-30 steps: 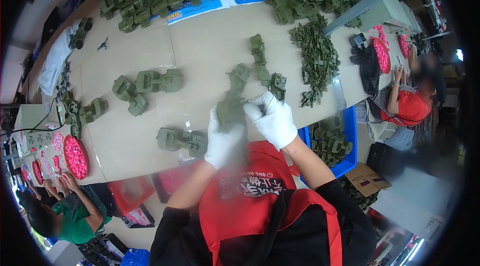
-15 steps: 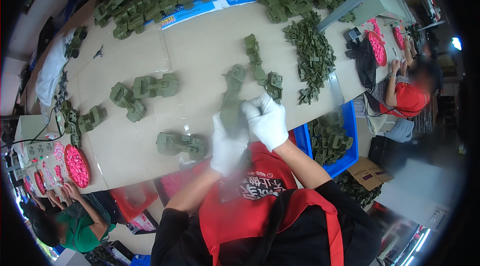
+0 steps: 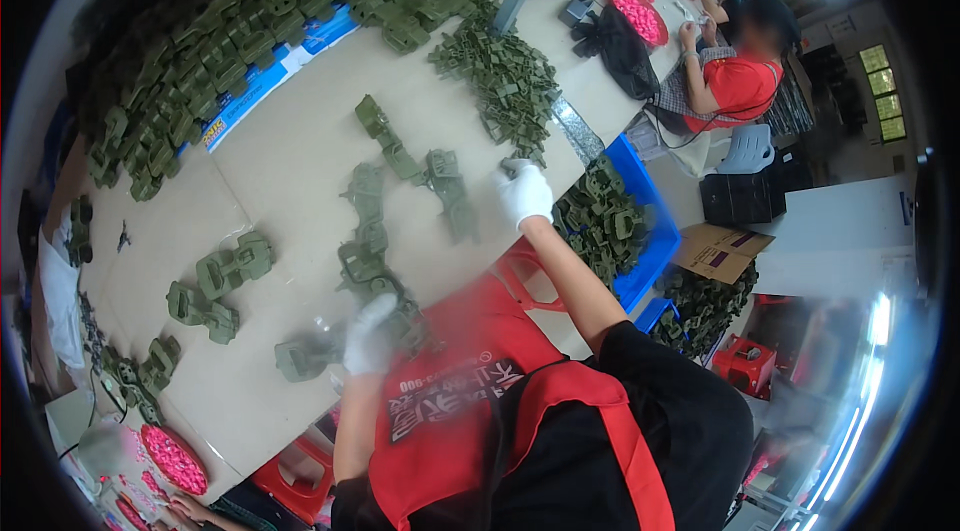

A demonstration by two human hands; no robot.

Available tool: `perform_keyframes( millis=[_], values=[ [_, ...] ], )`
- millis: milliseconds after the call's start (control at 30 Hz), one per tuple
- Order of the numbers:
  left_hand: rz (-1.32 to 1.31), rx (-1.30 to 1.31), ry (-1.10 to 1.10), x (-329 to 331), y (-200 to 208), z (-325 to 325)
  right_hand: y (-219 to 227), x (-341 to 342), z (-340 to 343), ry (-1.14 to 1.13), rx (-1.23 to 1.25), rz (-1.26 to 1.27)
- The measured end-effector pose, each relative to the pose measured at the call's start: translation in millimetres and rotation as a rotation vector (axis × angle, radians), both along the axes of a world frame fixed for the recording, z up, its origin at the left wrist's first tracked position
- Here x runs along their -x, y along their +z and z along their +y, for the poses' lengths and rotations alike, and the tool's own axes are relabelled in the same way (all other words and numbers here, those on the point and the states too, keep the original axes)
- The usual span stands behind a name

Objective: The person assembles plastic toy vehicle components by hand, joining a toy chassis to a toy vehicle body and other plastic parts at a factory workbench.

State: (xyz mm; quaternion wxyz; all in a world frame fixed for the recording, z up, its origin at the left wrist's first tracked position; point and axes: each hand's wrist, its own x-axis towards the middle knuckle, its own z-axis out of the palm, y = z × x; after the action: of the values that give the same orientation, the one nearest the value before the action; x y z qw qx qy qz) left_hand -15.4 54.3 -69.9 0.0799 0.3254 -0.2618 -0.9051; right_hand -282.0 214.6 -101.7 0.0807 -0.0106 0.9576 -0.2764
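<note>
- While the left hand in its white glove sits at the near edge of the table, it looks blurred. It seems to hold a green plastic part, but I cannot tell how tight the fingers are.
- The right hand, gloved too, reaches to the table's right edge, beside the heap of small green clips. Its fingers curl over something small, and I cannot tell if they grip it.
- A row of green parts lies on the table between the two hands. A quick swing of a hand could knock them crooked.
- The blue bin of green pieces stands just off the table's right edge. A clip dropped there could fall in and get mixed up.
- A slippery glove could let a part fall off the near edge.
</note>
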Motion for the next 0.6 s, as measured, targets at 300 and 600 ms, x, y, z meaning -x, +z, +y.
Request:
perform_keyframes(
  millis=[300,600],
  values=[
    [-0.072,-0.119,0.167,-4,12,-7,-52,49,-20,0.261,-0.549,0.313],
    [-0.033,0.040,0.314,-8,23,-8,108,-95,-45,1.394,0.367,-0.280]
  ],
)
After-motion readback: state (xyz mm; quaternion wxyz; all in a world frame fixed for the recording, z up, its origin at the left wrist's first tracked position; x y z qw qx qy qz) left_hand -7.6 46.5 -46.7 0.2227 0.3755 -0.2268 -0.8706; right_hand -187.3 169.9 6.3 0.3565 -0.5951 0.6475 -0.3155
